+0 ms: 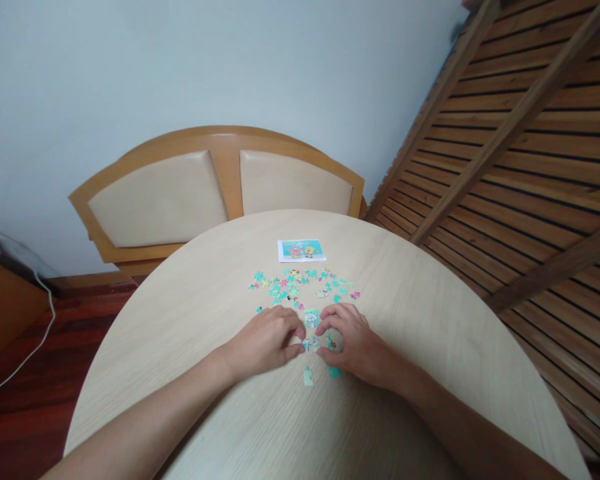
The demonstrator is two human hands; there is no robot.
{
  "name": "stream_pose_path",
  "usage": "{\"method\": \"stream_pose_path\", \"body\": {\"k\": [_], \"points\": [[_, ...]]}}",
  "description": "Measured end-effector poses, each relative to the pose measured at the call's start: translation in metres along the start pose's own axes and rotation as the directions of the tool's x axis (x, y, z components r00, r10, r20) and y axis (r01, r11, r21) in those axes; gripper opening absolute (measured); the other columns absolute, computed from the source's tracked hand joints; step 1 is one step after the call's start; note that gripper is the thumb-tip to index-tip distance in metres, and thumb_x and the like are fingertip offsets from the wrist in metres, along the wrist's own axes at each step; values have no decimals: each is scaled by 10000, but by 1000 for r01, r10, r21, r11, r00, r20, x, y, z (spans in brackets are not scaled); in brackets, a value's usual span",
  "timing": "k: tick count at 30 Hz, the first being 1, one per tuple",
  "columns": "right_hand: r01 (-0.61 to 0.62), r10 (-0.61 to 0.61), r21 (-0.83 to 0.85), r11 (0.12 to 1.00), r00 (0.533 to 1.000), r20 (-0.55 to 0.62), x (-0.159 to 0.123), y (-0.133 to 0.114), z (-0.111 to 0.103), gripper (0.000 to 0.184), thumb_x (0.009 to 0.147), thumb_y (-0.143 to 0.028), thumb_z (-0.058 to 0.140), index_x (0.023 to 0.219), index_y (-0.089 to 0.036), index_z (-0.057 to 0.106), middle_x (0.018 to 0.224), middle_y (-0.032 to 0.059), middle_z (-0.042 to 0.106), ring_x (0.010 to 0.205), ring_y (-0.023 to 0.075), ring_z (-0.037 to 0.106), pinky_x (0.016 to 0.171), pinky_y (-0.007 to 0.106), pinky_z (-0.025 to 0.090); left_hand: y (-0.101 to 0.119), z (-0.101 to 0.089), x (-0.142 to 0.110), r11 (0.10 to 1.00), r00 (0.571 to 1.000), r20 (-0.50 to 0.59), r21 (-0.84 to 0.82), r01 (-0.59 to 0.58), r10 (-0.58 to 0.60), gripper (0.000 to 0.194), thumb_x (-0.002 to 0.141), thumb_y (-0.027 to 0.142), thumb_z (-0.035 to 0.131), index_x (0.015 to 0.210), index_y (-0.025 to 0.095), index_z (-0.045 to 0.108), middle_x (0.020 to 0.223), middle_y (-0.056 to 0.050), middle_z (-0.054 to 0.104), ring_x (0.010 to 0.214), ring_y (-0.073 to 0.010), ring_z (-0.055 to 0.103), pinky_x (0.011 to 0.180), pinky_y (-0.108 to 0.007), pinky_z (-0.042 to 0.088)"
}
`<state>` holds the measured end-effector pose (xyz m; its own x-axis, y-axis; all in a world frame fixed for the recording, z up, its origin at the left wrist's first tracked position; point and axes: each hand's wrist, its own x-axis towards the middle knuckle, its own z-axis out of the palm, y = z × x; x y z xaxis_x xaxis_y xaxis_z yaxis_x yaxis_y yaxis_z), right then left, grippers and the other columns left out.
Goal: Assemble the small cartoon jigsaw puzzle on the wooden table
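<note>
My left hand [275, 340] is bent inward over the table, thumb and index finger closed about a small white-and-teal jigsaw puzzle piece [306, 345]. Opposite it, my right hand [350, 339] curves its thumb and fingers around another light puzzle piece [315, 343]; the exact contact is too small to see clearly. Just beyond the fingertips lies a joined section with a cartoon face [311, 319]. Partly covered by my right hand is a colourful piece [332, 342]. Nearer me lie a pale green piece [308, 377] and a teal piece [334, 373].
Many loose puzzle pieces [283, 283] are scattered beyond my hands. Behind them lies a reference picture [303, 251] with cartoon figures. The round wooden table [210, 267] stands before a padded bench back [160, 197]. Wooden slats [505, 153] rise at right.
</note>
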<state>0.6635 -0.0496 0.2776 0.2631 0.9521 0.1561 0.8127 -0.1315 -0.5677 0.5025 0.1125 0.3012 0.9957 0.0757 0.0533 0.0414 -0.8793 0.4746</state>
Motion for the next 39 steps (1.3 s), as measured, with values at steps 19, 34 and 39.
{"method": "stream_pose_path", "body": {"k": [19,34,39], "points": [[-47,46,13,999,998,53,2,-4,-3,182,720,-226,819,857,-224,699,1080,47,643,1136,276,506,994,455,397,6,8,0,993,992,-36,-12,117,-117,96,849,202,693,939,197,659,1001,-55,666,1019,-239,595,912,-354,467],[139,-140,19,990,990,24,-2,-2,-1,255,692,-194,840,879,-234,672,1059,25,653,1113,255,530,973,437,386,-3,12,2,994,992,-84,-63,86,-91,34,871,214,694,892,198,672,954,-46,669,977,-223,605,890,-329,466],[133,-135,54,990,990,37,-1,-9,0,256,683,-172,842,868,-234,678,1038,26,661,1107,258,540,977,441,390,-3,11,3,994,991,-98,-73,80,-87,56,876,161,648,842,197,674,898,-33,679,921,-204,611,852,-295,457]]}}
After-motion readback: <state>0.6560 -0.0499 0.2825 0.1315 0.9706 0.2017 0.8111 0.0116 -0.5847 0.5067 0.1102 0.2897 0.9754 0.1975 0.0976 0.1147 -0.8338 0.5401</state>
